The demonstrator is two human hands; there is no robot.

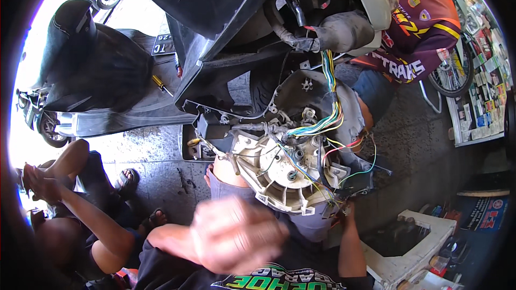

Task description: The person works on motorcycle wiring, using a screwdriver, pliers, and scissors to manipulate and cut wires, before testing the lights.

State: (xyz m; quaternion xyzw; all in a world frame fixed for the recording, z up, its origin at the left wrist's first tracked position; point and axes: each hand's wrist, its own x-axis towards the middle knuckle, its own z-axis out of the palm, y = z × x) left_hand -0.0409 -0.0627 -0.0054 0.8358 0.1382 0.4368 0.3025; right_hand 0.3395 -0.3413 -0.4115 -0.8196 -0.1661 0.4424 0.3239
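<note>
An off-white plastic scooter housing (279, 169), its back side up, rests over my lap. A bundle of coloured wires (330, 99) runs down into it from the scooter's front, and thinner wires trail across its right side. In front of my chest, apart from the housing, my left hand (231, 233) is raised and smeared by motion; its fingers look curled, but I cannot tell whether it holds anything. At the housing's lower right edge, where thin wires come together, my right hand (348, 210) has its fingers drawn in. What they grip is too small and partly hidden.
The scooter's dark front body (215, 37) stands over the work. A yellow-handled screwdriver (161, 85) lies on a footboard at left. One person sits low at left with hands (40, 185) together; another in a maroon jersey (414, 32) is at far right. A worn white frame (400, 247) stands lower right.
</note>
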